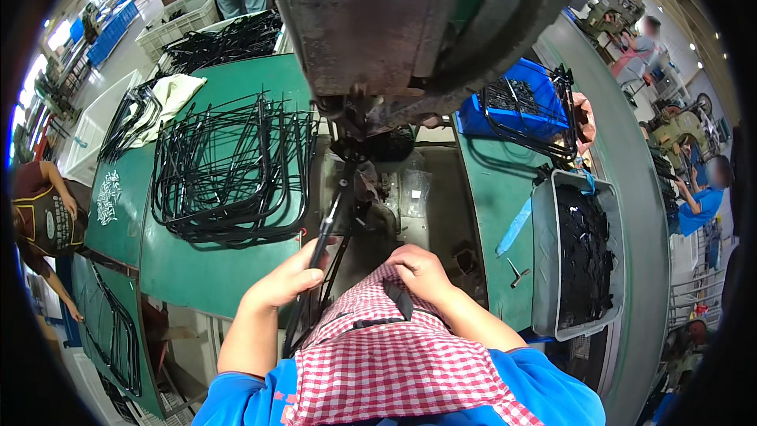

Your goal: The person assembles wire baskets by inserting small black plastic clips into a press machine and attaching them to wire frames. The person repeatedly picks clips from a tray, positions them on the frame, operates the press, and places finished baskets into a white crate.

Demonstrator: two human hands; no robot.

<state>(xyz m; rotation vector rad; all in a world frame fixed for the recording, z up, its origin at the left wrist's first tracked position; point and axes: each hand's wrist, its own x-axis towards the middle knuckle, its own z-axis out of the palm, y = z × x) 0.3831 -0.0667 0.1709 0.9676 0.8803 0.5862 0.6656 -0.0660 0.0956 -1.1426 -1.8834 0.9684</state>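
Observation:
My left hand (285, 279) is closed round a black metal tube frame (332, 217), thumb lying along the bar. One end of the frame reaches up under the head of a heavy grey machine (363, 28); the other runs down beside my left forearm. In front of my checked apron (386, 375), my right hand (424, 274) has its fingers curled together. Whatever they may hold is hidden. Just below that hand, a flat black piece (398, 300) lies against the apron.
Black tube frames (236, 166) are stacked on the green table at left. Small pale parts (110, 197) lie farther left, near a co-worker (49, 209). On the right are a blue bin (516, 102), a grey bin (583, 260) of black pieces, and a small T-shaped tool (518, 274).

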